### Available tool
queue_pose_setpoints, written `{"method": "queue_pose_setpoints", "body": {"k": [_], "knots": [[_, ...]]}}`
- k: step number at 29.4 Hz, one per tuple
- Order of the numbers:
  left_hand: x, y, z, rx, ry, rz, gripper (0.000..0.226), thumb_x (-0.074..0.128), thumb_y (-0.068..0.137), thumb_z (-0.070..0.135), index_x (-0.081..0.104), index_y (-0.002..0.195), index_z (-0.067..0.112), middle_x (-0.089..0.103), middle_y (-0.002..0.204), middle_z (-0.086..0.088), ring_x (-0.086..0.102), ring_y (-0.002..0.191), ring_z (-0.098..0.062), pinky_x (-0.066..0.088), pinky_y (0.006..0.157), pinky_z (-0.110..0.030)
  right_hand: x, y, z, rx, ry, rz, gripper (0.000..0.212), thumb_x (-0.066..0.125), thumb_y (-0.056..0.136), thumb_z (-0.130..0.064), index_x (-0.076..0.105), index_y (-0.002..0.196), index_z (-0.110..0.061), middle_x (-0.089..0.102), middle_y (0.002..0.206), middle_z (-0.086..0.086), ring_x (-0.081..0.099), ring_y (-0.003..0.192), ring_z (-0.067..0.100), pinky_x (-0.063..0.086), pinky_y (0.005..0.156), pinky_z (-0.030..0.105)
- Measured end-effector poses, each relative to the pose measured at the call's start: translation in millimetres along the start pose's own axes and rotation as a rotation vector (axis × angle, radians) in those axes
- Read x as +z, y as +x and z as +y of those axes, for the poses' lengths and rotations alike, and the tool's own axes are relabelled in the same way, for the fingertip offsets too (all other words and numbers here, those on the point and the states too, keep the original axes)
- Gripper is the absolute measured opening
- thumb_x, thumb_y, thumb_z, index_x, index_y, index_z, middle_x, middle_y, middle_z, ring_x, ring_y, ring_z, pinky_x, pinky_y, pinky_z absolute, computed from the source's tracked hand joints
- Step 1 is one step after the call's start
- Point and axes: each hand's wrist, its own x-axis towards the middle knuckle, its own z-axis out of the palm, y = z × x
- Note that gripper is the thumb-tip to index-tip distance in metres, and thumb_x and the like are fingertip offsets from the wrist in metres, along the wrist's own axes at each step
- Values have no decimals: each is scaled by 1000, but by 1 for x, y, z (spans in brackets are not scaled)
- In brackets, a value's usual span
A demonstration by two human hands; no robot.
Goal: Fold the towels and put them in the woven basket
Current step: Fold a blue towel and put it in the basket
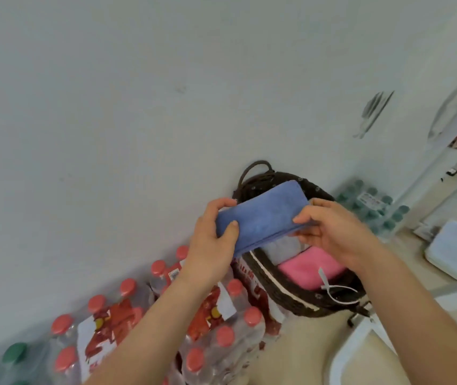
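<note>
Head view: A folded blue towel [263,218] is held over the open mouth of a dark woven basket [285,293], gripped at both ends. The left hand [213,240] is closed on the towel's left end, with the thumb on top and the fingers curled over the far edge. The right hand [330,232] pinches the right end, thumb above and fingers beneath.

The towel is not yet in the basket. It is carried just above the rim, and its layers are seen slightly parted along the near edge. Inside the basket a folded pink towel [310,266] lies flat, and a pale grey towel [281,247] is stowed beside it, partly hidden by the blue one. A white tag tie [330,287] hangs at the near rim. The basket is set against a pale wall [138,107], beside shrink-wrapped packs of red-capped bottles [127,323].

The fold is judged to be kept together only by the two grips. It could be lost if one end is let go before the other, or if the towel is dropped rather than lowered. The remaining room looks tight, so a corner could be caught on the rim or on the basket handle [252,170]. The stowed towels could be rumpled if the blue one is pushed down hard.
</note>
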Motion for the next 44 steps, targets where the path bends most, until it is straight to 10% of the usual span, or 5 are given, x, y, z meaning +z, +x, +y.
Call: {"method": "queue_pose_setpoints", "body": {"k": [16, 25, 31, 38, 44], "knots": [[94, 75, 10, 32, 877, -143, 35, 42, 96, 24, 38, 131, 20, 45, 111, -16, 40, 68, -26, 35, 65, -31, -60, 95, 1, 201, -761, 79, 33, 46, 79, -22, 66, 78, 5, 71, 66, 17, 70, 60, 28, 61, 62, 36], [105, 69, 3, 196, 1252, -70, 36, 48, 75, 18, 60, 109, 21, 56, 87, -11, 55, 67, -31, 28, 50, -32, -57, 88, -2, -33, -1447, 119, 29, 49, 84, -32, 40, 61, -15, 63, 78, 8, 51, 66, 24, 40, 61, 30], [111, 76, -3, 365, 1219, -57, 25, 54, 74, 15, 63, 97, 13, 58, 85, -10, 56, 72, -27, 44, 55, -34, -53, 85, -8, -578, -1523, 262, 32, 46, 88, -26, 49, 117, -12, 58, 102, 11, 53, 83, 28, 41, 62, 35], [118, 87, -21, 54, 1425, -651, 92, 25, 89, 70, -35, 141, 22, -27, 154, -19, -13, 145, -36, 2, 118, -50, -77, 122, 52, -457, -1565, -255, 78, 1, 92, -57, -8, 151, -7, -10, 161, 6, -10, 147, 15, -5, 116, 25], [102, 100, -5, 300, 1218, -402, 55, 34, 96, 52, 25, 147, 32, 25, 149, -10, 27, 131, -29, 33, 102, -45, -71, 110, 29, -697, -1511, -69, 50, 37, 95, -38, 50, 131, -6, 48, 135, 14, 46, 123, 32, 46, 95, 42]]}}
